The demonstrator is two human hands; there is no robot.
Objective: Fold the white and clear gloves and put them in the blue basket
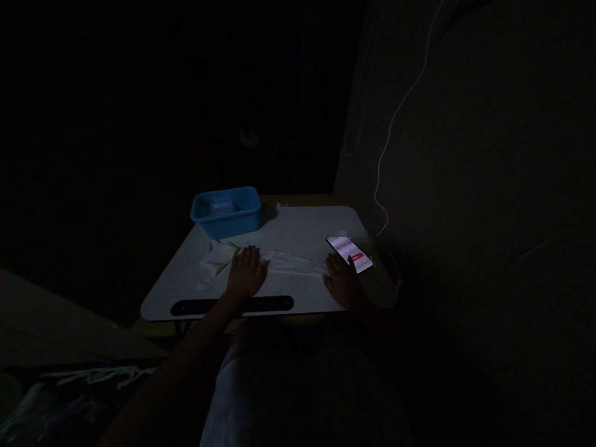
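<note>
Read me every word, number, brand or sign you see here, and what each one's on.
No text is clear enough to quote.
Phone screen: a line of marks, too blurred to read.
Red button on it: any lettering too small.
Pale strip, blue basin: none visible.

Behind the bare fingers (250, 254), the left forearm (205, 335) is seen uncovered, while the right forearm (375, 320) is mostly obscured by darkness. Below the fingers, a pale greyish garment (227, 388) is worn, partly hidden by shadow.
</note>
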